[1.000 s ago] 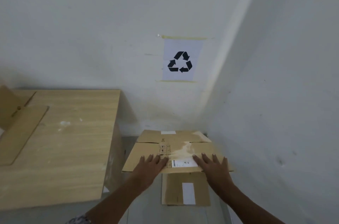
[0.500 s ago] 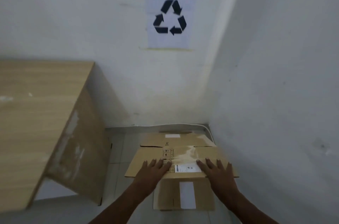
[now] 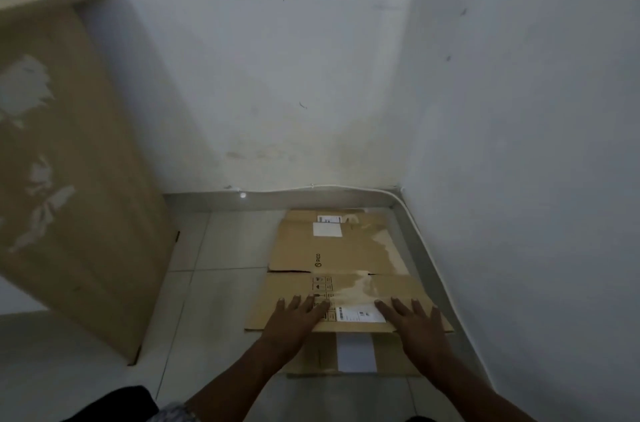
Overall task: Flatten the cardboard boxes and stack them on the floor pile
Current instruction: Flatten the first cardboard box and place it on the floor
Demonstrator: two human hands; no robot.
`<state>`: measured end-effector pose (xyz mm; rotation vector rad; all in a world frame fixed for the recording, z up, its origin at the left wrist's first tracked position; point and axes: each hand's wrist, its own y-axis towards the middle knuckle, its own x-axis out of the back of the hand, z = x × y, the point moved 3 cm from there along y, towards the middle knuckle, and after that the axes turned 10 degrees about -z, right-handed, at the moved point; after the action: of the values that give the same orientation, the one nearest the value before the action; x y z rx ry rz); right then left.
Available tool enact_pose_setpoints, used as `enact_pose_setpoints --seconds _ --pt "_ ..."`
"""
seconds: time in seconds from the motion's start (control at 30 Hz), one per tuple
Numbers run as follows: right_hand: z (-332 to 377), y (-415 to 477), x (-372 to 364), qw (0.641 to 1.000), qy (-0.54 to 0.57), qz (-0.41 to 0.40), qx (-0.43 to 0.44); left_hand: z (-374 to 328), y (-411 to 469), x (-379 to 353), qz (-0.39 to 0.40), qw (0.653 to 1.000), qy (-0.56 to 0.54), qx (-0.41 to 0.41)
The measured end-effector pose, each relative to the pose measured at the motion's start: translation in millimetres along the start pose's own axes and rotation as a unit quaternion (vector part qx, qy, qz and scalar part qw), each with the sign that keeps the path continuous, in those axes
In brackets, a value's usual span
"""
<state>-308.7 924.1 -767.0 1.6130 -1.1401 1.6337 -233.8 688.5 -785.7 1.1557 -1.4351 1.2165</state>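
Lowered since a moment ago, both hands, left hand (image 3: 297, 319) and right hand (image 3: 414, 321), press flat, grip wide with fingers spread, on the flattened box (image 3: 346, 269) atop the pile (image 3: 353, 357) on the corner floor (image 3: 214, 283), beside the table (image 3: 69, 151).

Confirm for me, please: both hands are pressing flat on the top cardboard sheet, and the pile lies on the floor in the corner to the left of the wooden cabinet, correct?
Not quite. The head view shows the pile to the right of the cabinet, not left of it. The rest holds: the left hand and right hand both press flat on the top sheet, on the floor in the corner.
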Motion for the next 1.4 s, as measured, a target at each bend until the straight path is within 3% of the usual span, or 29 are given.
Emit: enact_pose_setpoints --seconds 0.43,0.77,0.9,1.07,1.4 --pt "-38 53 -53 0.999 0.039 0.013 0.012 -4 54 -55 0.008 0.999 -0.026 0.030" --pt "-69 90 -136 0.989 0.094 0.111 0.029 -13 90 -123 0.096 0.994 -0.037 0.038" --pt "-67 88 -161 0.981 0.106 0.155 0.041 -11 87 -155 0.102 0.993 -0.032 0.044" --pt "-53 83 -186 0.973 0.124 0.190 0.039 -7 86 -172 0.183 0.978 -0.068 0.076" --pt "-29 80 -205 0.981 0.084 0.172 0.031 1 86 -185 0.201 0.973 -0.096 0.064"
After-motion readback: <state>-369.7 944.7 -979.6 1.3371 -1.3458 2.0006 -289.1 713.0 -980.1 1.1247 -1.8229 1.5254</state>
